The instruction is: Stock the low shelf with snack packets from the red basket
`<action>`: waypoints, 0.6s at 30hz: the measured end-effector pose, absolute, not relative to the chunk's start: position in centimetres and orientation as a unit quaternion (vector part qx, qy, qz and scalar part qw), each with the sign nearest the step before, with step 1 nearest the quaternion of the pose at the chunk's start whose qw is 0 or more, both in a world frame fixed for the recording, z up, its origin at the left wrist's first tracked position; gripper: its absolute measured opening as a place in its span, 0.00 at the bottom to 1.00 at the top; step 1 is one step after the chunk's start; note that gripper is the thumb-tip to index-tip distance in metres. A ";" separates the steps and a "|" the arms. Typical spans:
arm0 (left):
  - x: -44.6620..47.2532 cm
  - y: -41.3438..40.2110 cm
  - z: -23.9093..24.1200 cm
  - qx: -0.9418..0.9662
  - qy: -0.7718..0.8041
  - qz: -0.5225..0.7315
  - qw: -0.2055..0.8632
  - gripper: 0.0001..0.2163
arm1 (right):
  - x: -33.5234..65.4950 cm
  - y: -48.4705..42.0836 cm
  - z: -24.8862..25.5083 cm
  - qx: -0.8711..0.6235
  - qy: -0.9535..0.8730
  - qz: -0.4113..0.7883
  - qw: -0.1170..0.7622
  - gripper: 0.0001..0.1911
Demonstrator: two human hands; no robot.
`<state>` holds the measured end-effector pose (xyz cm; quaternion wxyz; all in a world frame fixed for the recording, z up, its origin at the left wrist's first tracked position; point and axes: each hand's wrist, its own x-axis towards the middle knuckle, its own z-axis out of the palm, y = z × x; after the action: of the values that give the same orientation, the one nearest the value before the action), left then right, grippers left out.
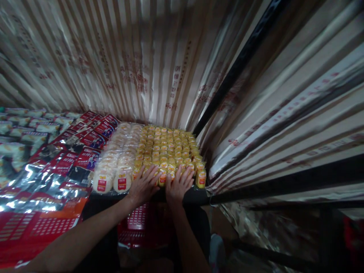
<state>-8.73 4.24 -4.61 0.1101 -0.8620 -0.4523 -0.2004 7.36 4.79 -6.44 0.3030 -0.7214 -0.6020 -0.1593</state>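
Note:
Rows of small yellow-wrapped packaged cakes (165, 146) stand packed together on a dark shelf. My left hand (144, 182) lies with fingers spread over the front of these rows, at their left part. Beside it my right hand (179, 185) rests with fingers apart on the front cakes further right. Both palms face down and neither hand grips anything. One yellow packet (201, 179) shows at the front right corner, beyond my right fingertips. Left of the yellow rows, clear-wrapped round white cakes (122, 180) with red labels stand in two columns.
Red and black pouches (82, 163) overlap to the left, with white packets (36, 129) past them. Red baskets (40, 231) (139, 218) sit low in front. Printed cream curtain-like sheeting (153, 68) hangs behind. A dark post (227, 79) slants along the right side.

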 end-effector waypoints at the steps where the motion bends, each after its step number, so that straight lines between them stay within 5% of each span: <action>1: -8.7 4.3 -4.6 -0.863 -0.454 -0.196 0.108 0.25 | 7.2 4.8 -6.4 -0.722 -0.604 -0.150 0.302 0.33; 18: -8.6 3.8 -5.0 -0.862 -0.453 -0.199 0.113 0.25 | 7.7 4.5 -5.8 -0.731 -0.582 -0.087 0.344 0.31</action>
<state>-8.62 3.76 -4.99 0.1129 -0.8616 -0.4533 -0.1987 7.66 4.47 -5.83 0.3438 -0.7314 -0.5824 -0.0870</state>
